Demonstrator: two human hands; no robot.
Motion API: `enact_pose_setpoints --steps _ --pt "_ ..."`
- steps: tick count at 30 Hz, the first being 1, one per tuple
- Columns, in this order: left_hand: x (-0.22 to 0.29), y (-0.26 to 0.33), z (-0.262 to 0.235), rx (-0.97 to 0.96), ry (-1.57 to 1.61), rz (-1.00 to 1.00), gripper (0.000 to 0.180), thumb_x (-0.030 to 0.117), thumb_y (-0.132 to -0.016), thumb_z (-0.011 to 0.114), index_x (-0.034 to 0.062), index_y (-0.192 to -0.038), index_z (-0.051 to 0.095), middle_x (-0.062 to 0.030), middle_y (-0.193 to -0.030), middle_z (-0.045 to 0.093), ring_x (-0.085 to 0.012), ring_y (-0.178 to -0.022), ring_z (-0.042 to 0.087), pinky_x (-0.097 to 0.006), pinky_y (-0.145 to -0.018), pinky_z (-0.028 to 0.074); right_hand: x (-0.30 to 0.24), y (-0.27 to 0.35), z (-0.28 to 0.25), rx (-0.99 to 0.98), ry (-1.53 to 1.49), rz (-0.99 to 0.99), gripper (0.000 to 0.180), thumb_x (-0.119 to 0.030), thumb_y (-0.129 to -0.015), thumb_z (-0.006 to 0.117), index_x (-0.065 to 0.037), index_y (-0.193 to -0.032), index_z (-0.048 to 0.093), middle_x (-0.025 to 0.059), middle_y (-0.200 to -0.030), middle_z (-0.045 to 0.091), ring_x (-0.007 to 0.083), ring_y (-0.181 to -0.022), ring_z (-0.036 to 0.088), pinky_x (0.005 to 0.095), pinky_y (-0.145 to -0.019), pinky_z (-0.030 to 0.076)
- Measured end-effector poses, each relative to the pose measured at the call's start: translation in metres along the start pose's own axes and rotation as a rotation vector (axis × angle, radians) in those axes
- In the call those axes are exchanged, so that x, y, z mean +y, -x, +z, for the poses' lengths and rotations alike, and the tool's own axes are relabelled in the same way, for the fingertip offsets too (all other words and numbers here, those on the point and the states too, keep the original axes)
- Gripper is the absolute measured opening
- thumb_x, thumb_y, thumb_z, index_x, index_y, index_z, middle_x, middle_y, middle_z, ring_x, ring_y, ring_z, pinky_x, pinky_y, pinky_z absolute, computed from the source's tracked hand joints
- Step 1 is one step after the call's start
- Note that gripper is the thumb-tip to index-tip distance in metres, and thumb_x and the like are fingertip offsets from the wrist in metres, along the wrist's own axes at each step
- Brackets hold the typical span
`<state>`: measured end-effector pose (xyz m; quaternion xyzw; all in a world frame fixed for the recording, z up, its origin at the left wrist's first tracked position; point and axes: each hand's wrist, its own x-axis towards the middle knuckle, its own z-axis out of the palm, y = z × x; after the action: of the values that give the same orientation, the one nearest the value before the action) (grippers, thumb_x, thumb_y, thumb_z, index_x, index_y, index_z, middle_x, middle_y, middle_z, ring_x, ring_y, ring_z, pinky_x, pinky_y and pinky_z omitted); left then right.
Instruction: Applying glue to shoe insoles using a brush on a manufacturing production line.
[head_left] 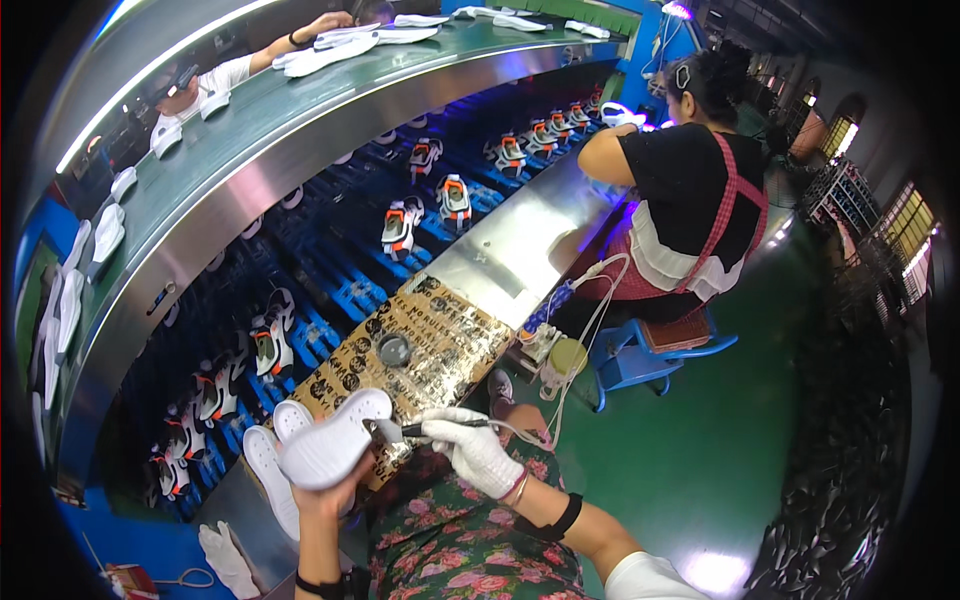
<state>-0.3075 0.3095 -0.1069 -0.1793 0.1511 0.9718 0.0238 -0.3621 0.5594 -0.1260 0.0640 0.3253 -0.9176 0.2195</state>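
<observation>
Left hand [322, 492] was bare, under a white shoe sole [335, 440], fingers clamped round its lower edge, holding it tilted above the lap. Right hand [478, 452] wore a white knit glove and was closed on a thin pen-like tool [440, 427]; the tool's tip sat at the sole's right end, touching or just off it, can't tell which. A pale cord ran from the tool toward the bench.

Sole: one-piece, matte white, rounded toe and heel, narrow waist, looked moulded and smooth. Two more white soles [268, 450] lay flat just behind it on the bench edge.

Bench top was bare metal, partly covered by a brown cardboard sheet [420, 345] with dark print; a small round grey dish [394, 349] sat on it. A yellowish pot [566, 358] stood at the bench's right edge.

Beyond: blue racked lower conveyor with white-and-orange shoes [399, 225] spaced along it, curved steel fascia, green belt [300, 100] above carrying more white soles. A co-worker in a black top and red checked apron [690, 190] sat on a blue stool [650, 355] further down.
</observation>
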Motion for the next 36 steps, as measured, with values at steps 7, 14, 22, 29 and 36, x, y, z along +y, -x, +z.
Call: enact_pose_setpoints --steps 7,14,22,29,36 --pt "-0.039 0.036 -0.011 -0.072 0.184 -0.393 0.076 0.057 -0.094 0.04 0.0079 -0.151 0.036 -0.0244 -0.146 0.046 -0.0543 -0.129 0.045 -0.07 -0.101 0.04 -0.01 0.014 0.025 -0.149 0.053 -0.032 0.021 0.003 -0.087 0.069 0.003 -0.108 0.071 0.0102 -0.105 0.072 0.0109 -0.079 0.066 0.022 -0.069 0.052" --pt "-0.077 0.028 0.017 -0.249 0.187 -0.341 0.088 0.075 -0.089 0.041 0.0129 -0.152 0.037 -0.0191 -0.15 0.044 -0.0506 -0.137 0.038 -0.075 -0.106 0.028 -0.064 0.039 0.067 -0.217 0.627 -0.395 0.018 0.004 -0.08 0.074 0.003 -0.098 0.074 0.0103 -0.099 0.074 0.0148 -0.089 0.069 0.0299 -0.082 0.055" --pt "-0.098 0.028 0.04 -0.371 0.095 -0.271 0.084 0.071 -0.091 0.047 0.0127 -0.151 0.035 -0.019 -0.142 0.052 -0.0428 -0.125 0.055 -0.069 -0.104 0.04 -0.079 0.027 0.09 -0.347 1.164 -1.122 0.022 0.0 -0.071 0.078 -0.002 -0.093 0.074 0.0158 -0.096 0.073 0.0273 -0.083 0.071 0.0339 -0.074 0.057" --pt "-0.098 0.026 0.007 -0.292 0.074 -0.223 0.072 0.059 -0.098 0.046 0.0101 -0.15 0.037 -0.0161 -0.144 0.051 -0.0344 -0.126 0.057 -0.053 -0.11 0.042 -0.07 0.035 0.108 -0.579 1.366 -1.352 0.033 0.004 -0.064 0.074 -0.002 -0.097 0.072 0.0155 -0.101 0.072 0.0308 -0.087 0.069 0.0376 -0.073 0.054" --pt "-0.096 0.022 0.007 -0.412 0.137 -0.21 0.073 0.06 -0.098 0.046 0.0101 -0.149 0.038 -0.0162 -0.145 0.05 -0.0331 -0.129 0.053 -0.052 -0.111 0.042 -0.069 0.033 0.093 -0.526 1.21 -1.125 0.026 0.005 -0.071 0.075 -0.004 -0.096 0.071 0.0142 -0.1 0.073 0.0296 -0.085 0.069 0.0372 -0.075 0.054"
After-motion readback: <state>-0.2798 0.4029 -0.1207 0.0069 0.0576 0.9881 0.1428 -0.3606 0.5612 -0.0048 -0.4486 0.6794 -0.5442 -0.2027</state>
